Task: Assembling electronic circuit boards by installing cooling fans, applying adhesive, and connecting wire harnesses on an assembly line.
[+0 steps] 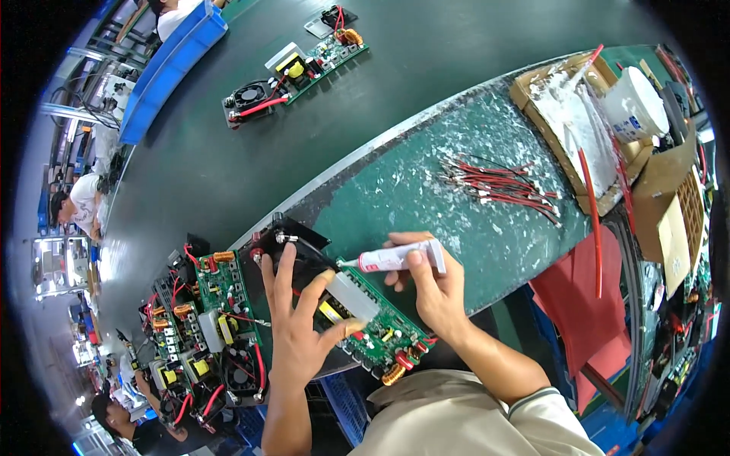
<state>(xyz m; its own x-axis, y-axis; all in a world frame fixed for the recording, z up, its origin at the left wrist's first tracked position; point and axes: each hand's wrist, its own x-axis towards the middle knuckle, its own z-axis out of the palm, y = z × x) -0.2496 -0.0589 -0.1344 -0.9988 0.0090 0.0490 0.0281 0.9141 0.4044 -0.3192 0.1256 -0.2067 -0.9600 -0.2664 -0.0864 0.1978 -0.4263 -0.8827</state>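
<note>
My right fingers point(411, 237) are pinched around a white tube point(397, 260), its nozzle aimed left and ending close above the upper side of the green circuit board point(391, 331); whether the tip touches, I can't tell. What worries me most is squeezing too hard: a blob could run over neighbouring parts instead of staying in one spot. A wobbling wrist might also drag the nozzle across small components or knock the pale block point(353, 298). My left fingers point(284, 285) are spread, clenched on nothing, over the black end piece point(306, 262) and the block; I can't see how firmly they press. If they bear down unevenly, the board could skid or tip, since its lower end seems to reach past the near edge of the counter point(395, 197). Sliding left, it might snag the stacked boards point(220, 283) beside it. As for where it lies, the board slants from under my left fingers down toward my shirt point(456, 414), just below and left of my right fingers, with the nozzle between.
</note>
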